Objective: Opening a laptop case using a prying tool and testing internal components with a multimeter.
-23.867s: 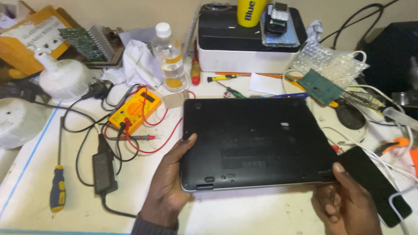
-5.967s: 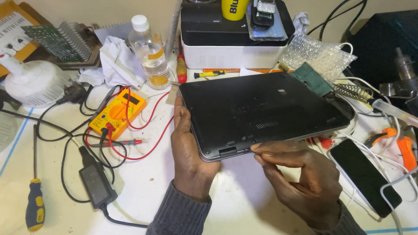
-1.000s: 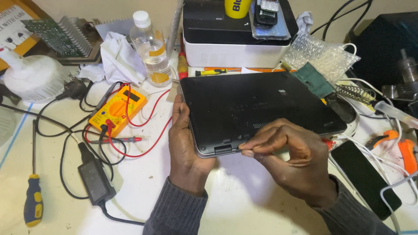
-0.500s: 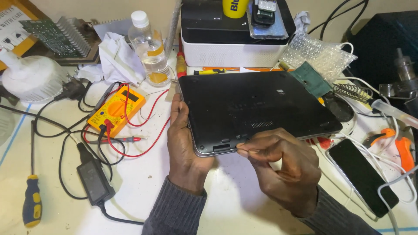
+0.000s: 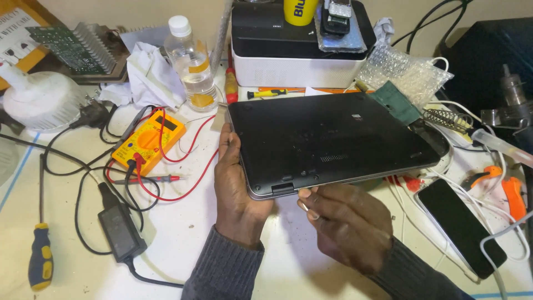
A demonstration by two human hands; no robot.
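Laptop (image 5: 333,139): dark, closed, underside up, on the white counter (image 5: 183,239). Near edge lifted off the counter, so the body sits tilted.

Left hand (image 5: 236,189): your grip is clenched on the laptop's left near corner, palm under the edge, fingers running up its left side.

Right hand (image 5: 347,222): just below the laptop's near edge, fingers curled inward, fingertips (image 5: 306,201) at or just short of that edge by the small latch tab; contact cannot be confirmed. Something small and pale shows between the fingertips; you cannot tell what it is, nor whether this grip truly holds it.

Relative to the laptop:
- Left: yellow multimeter (image 5: 149,139) with red and black leads; further left and nearer you, a black power adapter (image 5: 119,230) and a yellow-handled screwdriver (image 5: 40,261).
- Behind: white printer (image 5: 300,61); clear plastic bottle (image 5: 191,66) to its left.
- Right: dark phone (image 5: 461,225) lying flat among white cables, well clear of your right hand.
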